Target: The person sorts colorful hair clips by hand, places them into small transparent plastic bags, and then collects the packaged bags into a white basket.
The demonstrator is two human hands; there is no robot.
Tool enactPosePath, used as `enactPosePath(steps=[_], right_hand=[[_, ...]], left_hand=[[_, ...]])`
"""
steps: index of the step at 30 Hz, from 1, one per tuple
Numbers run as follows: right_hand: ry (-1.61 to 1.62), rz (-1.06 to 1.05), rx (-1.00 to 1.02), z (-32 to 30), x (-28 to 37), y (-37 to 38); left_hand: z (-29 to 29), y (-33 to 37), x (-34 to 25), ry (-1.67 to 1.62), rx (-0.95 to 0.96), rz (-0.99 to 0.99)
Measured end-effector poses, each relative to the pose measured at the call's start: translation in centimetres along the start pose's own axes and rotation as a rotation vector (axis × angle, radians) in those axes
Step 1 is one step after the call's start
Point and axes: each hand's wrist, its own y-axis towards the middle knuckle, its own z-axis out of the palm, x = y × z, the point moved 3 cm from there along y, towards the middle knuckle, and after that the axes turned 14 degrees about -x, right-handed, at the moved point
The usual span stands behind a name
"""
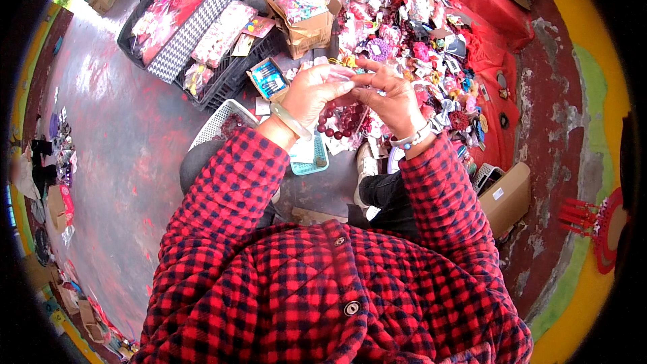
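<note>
My left hand [307, 98] and my right hand [394, 98] meet in front of me, thumbs and fingers pinched at the top of a small clear plastic bag [340, 75]. Just below my fingers shows a string of round dark red beads [335, 128]; whether it hangs inside the bag or lies behind it I cannot tell. Under the hands is a light blue plastic basket [311, 166] with white paper or card in it. Left of my left wrist stands a white perforated basket [210, 121] with dark red beads inside.
A big heap of hair ornaments and packets [418, 47] spreads over red cloth ahead. Farther left are an open cardboard box of packets [311, 35], a black crate [226, 75], a houndstooth-patterned bag [195, 27] and a small box of blue packets [268, 79]. A brown carton [507, 199] stands at right.
</note>
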Motion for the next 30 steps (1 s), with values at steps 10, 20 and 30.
enactPosePath(steps=[10, 20, 30], right_hand=[[-0.400, -0.384, -0.195, -0.5, 1.9, 0.1], [-0.449, -0.350, -0.015, -1.1, 1.0, 0.4], [-0.480, -0.433, -0.046, -1.0, 1.2, 0.3]], left_hand=[[-0.2, 0.1, -0.5, 0.042, -0.055, 0.151], [0.2, 0.0, -0.1, 0.181, -0.077, 0.261], [0.2, 0.2, 0.1, 0.131, -0.102, 0.215]])
